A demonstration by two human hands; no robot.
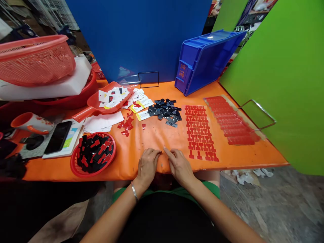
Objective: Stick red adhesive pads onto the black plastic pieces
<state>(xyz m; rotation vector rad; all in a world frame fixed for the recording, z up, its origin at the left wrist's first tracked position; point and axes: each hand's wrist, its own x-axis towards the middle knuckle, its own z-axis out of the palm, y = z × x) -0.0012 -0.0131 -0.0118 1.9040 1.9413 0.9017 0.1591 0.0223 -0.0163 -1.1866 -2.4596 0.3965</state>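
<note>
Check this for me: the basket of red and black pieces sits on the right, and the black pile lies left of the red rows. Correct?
No: the basket sits on the left, as the head view shows. The black pile does lie left of the red rows.

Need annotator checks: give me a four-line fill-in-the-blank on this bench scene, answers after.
A bracelet circles the person's ___ wrist.
The T-shaped pieces laid out in rows are coloured ___.
The crate is coloured ___.
The basket of black and red pieces is nearer the left hand than the ___ hand.

Missing words: left; red; blue; right.
</note>
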